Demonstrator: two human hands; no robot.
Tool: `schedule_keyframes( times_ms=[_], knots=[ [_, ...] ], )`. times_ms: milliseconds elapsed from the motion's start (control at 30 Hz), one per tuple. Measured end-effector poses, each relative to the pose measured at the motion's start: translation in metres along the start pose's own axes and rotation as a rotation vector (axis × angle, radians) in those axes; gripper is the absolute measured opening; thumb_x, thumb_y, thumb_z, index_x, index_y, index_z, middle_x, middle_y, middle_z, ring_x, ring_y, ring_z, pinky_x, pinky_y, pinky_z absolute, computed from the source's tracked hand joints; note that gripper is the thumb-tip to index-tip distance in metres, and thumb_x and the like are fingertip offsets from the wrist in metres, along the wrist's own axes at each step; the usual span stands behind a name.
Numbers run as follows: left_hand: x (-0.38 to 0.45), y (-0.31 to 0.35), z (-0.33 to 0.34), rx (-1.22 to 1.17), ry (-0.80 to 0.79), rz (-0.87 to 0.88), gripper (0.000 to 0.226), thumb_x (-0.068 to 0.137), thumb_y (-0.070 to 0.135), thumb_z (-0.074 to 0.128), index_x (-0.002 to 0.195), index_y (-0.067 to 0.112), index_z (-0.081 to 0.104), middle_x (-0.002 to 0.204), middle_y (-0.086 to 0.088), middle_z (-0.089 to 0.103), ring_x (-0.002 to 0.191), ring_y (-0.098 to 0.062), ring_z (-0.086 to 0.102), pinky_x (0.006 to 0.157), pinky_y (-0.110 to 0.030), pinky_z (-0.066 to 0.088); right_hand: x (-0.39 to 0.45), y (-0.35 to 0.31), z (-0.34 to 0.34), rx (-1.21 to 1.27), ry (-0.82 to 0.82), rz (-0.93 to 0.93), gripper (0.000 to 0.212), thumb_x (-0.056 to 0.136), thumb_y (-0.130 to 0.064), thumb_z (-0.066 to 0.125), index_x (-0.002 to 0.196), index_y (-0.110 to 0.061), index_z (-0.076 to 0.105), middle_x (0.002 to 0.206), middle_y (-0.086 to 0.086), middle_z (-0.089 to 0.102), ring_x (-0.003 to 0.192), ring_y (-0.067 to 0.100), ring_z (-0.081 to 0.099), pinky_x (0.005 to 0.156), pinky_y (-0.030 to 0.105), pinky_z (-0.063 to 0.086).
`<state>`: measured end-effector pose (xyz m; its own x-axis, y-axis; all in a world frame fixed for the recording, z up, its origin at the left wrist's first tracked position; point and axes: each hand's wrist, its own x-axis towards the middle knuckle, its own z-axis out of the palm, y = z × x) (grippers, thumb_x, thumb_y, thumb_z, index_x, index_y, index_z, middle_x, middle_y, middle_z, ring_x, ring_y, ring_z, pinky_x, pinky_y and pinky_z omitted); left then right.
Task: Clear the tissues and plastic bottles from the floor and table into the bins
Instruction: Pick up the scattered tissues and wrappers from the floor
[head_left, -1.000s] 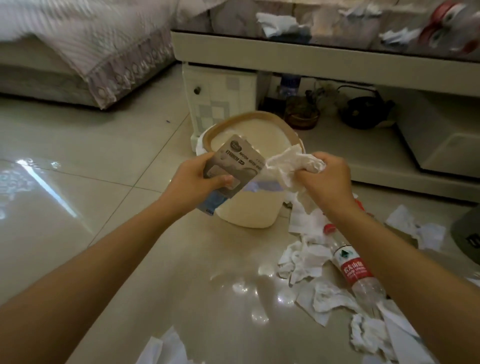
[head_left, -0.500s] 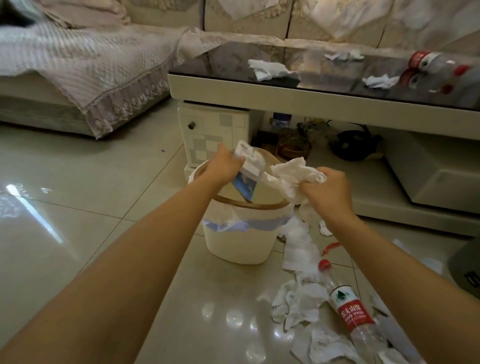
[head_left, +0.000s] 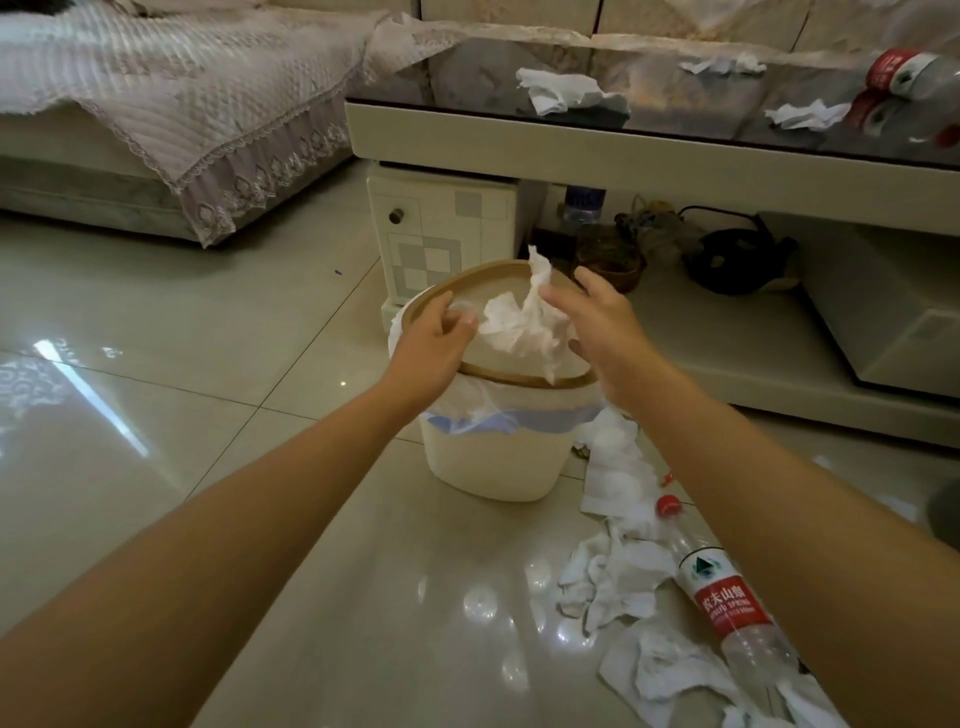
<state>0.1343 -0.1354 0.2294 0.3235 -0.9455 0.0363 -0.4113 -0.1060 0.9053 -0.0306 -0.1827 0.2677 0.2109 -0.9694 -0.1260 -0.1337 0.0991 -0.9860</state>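
Glossy beige tiled floor (head_left: 156, 467), low cream coffee table (head_left: 519, 140) with a dark glass top at the far side. Cream round plastic bin (head_left: 493, 457) with a tan rim and white liner stands just in front of it.

Change vs a moment ago: the grey packet the left hand (head_left: 431, 343) held is gone from view, presumably dropped in the bin. The crumpled white tissue wad (head_left: 524, 322) has left the right hand (head_left: 597, 322) and sits mid-air over the bin mouth, falling in.

Left fingers loosely curled, holding nothing visible. Right fingers spread, released.

Meaning: this load looks delivered, both hands free for the next pick.

Remaining: scattered white floor tissues (head_left: 618, 566) near right of the bin, clear red-labelled plastic bottle (head_left: 727, 603) lying among them. On the table: a crumpled tissue (head_left: 561, 93), two more further right, and another red-labelled bottle (head_left: 904, 73) at the far right edge. Most of the task is still open.
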Motion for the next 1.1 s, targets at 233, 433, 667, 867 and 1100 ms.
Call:
schedule_keyframes(
  times_ms=[233, 433, 667, 867, 1100],
  knots=[
    [-0.022, 0.000, 0.006, -0.105, 0.001, 0.092, 0.041, 0.096, 0.023, 0.052, 0.136, 0.018, 0.047, 0.122, 0.005, 0.058, 0.106, -0.001, 0.054, 0.081, -0.008, 0.041, -0.017, 0.020, -0.006, -0.058, -0.018, -0.139, 0.048, 0.091, -0.011, 0.058, 0.136, -0.022, 0.047, 0.120, 0.000, 0.064, 0.105, 0.012, 0.061, 0.087, 0.029, 0.050],
    [-0.061, -0.019, 0.028, -0.086, -0.085, 0.159, 0.025, 0.091, 0.017, 0.060, 0.116, 0.016, 0.059, 0.093, 0.008, 0.062, 0.081, 0.006, 0.056, 0.072, -0.006, 0.045, -0.053, 0.062, -0.029, -0.341, -0.074, -0.293, 0.018, 0.087, -0.005, 0.060, 0.102, -0.011, 0.066, 0.086, 0.014, 0.067, 0.069, 0.018, 0.062, 0.063, 0.025, 0.053],
    [-0.142, -0.081, 0.019, 0.035, -0.211, -0.011, 0.026, 0.087, 0.019, 0.065, 0.112, 0.016, 0.061, 0.096, 0.002, 0.066, 0.086, -0.010, 0.058, 0.071, -0.006, 0.043, -0.099, 0.129, -0.007, -0.675, -0.242, -0.399, 0.013, 0.082, -0.019, 0.066, 0.093, -0.023, 0.069, 0.076, -0.008, 0.065, 0.065, 0.010, 0.060, 0.065, 0.035, 0.054],
    [-0.216, -0.143, -0.027, 0.296, -0.287, -0.150, 0.036, 0.086, 0.032, 0.065, 0.120, 0.026, 0.055, 0.106, 0.013, 0.061, 0.098, -0.004, 0.056, 0.072, -0.011, 0.043, -0.151, 0.175, 0.031, -0.971, -0.620, -0.483, 0.027, 0.084, -0.036, 0.059, 0.112, -0.034, 0.061, 0.095, -0.016, 0.062, 0.080, 0.005, 0.058, 0.068, 0.034, 0.053],
    [-0.286, -0.209, -0.044, 0.700, -0.337, -0.414, 0.099, 0.062, 0.070, 0.070, 0.142, 0.031, 0.027, 0.147, 0.006, 0.031, 0.133, -0.020, 0.032, 0.103, -0.043, 0.033, -0.196, 0.217, 0.052, -1.074, -0.832, -0.589, 0.033, 0.084, -0.037, 0.058, 0.117, -0.036, 0.056, 0.109, -0.016, 0.059, 0.095, 0.011, 0.058, 0.063, 0.029, 0.047]
  ],
)
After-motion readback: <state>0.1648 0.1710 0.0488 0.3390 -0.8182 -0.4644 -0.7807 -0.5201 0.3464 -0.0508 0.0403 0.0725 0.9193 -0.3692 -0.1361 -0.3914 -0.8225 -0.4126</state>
